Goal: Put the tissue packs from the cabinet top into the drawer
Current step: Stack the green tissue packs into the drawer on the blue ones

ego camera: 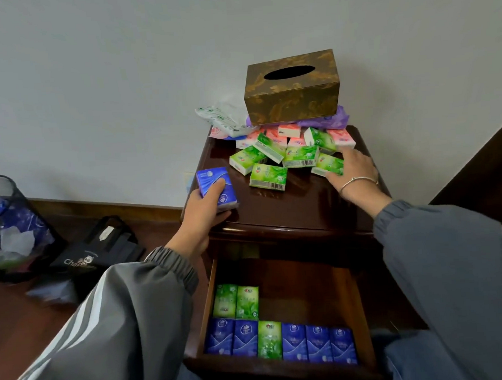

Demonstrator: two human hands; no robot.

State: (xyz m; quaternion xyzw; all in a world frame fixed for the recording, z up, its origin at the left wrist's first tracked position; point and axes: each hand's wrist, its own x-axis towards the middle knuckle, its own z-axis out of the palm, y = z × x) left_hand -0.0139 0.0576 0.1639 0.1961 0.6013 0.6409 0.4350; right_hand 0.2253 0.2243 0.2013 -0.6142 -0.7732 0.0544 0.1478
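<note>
A dark wooden cabinet carries a heap of green tissue packs and pink tissue packs at the back of its top. My left hand holds a blue tissue pack over the top's left front corner. My right hand lies on the rightmost green pack, fingers curled over it. Below, the open drawer holds a row of blue packs with one green among them, and two green packs behind at the left.
A brown-gold tissue box stands on purple plastic at the back of the cabinet top, beside a white plastic bag. On the floor to the left are a mesh waste bin and a black paper bag.
</note>
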